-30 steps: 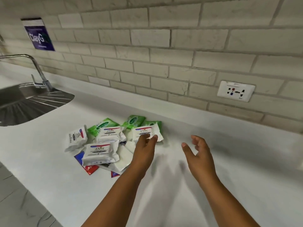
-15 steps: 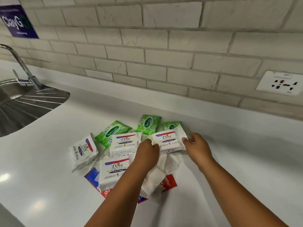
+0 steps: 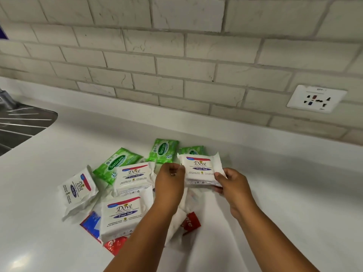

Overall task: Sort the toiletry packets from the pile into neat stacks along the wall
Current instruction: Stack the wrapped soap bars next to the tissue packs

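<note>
My right hand (image 3: 231,185) has come over and joined my left hand (image 3: 170,179), and together they have lifted one white Dove packet (image 3: 200,169) up off the pile (image 3: 125,193). A moment ago only my left fingers were touching it and my right hand was loose and away. Now my left fingers pinch its left edge and my right fingers pinch its right edge, so I hold it flat between them, just above the far right of the pile. I think this means the first packet is picked and ready to go by the wall (image 3: 176,65). No stack is there yet. The packet is white and soft, with a red and blue stripe on top and crinkly ends. Green Sanicare packets (image 3: 163,152) lie just behind it on the counter (image 3: 284,193).
</note>
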The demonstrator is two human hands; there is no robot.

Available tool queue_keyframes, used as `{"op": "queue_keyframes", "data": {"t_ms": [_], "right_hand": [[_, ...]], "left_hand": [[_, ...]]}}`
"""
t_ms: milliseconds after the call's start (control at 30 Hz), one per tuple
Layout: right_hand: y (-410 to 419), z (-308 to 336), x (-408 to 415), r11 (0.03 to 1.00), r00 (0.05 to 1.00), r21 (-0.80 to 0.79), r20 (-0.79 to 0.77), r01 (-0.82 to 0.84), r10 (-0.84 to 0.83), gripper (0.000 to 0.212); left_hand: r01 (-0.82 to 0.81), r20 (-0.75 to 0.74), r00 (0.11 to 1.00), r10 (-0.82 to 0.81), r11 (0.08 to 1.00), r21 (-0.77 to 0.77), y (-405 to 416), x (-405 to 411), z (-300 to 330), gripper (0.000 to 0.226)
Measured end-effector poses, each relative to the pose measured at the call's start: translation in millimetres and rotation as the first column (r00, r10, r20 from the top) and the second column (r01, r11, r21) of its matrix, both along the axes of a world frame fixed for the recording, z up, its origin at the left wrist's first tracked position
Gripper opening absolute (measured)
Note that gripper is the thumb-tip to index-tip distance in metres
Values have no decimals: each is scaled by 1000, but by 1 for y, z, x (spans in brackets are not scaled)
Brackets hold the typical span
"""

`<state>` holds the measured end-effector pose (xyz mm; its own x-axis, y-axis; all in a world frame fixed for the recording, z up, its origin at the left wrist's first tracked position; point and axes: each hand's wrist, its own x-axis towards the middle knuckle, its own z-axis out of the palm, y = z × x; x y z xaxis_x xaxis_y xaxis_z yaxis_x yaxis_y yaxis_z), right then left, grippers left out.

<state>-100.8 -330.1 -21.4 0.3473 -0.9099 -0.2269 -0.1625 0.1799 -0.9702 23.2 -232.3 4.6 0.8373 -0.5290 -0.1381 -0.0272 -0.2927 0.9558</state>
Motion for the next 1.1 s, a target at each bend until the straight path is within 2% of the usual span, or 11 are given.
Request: {"op": "queue_keyframes", "data": {"t_ms": [100, 267, 367, 533, 600, 767, 867, 900, 967, 1033, 1100], "right_hand": [[2, 5, -26, 999, 997, 14, 57, 44, -45, 10], [4, 3, -78, 995, 993, 11, 58, 98, -99, 11], [4, -6, -114, 993, 993, -35, -37, 112, -114, 14], [-5, -17, -191, 973, 942, -208, -296, 100, -160, 9], [-10, -20, -219, 959, 901, -269, -386, 92, -195, 3], [-23, -25, -272, 924, 828, -367, -481, 108, -288, 20], [-33, -26, -296, 816, 713, -576, -550, 53, -435, 43], [-35, -25, -299, 751, 690, -661, -551, -17, -469, 46], [-40, -24, -306, 606, 701, -768, -548, -205, -457, 43], [-45, -27, -311, 510, 703, -778, -592, -368, -395, 39], [-47, -34, -313, 511, 685, -733, -649, -448, -331, 39]], "left_hand": [[-6, -11, 1000, 6, 999, -37, -5, -17, -4, 13], [81, 206, 974, -89, 995, 51, -10, -56, -9, 18], [111, 228, 965, -133, 988, 106, -17, -85, -20, 15], [191, 82, 975, -205, 969, 156, -40, -150, -48, 18], [230, 78, 967, -244, 961, 156, -47, -176, -54, 18], [304, 110, 944, -310, 950, 72, -63, -234, -51, 19], [358, 105, 929, -355, 934, -11, -74, -260, -50, 32], [384, 128, 917, -379, 923, -18, -77, -263, -50, 32], [430, 267, 869, -416, 903, 8, -87, -272, -51, 25], [463, 469, 767, -438, 884, 69, -95, -278, -51, 20], [516, 612, 617, -494, 842, 159, -96, -284, -50, 21]]}}
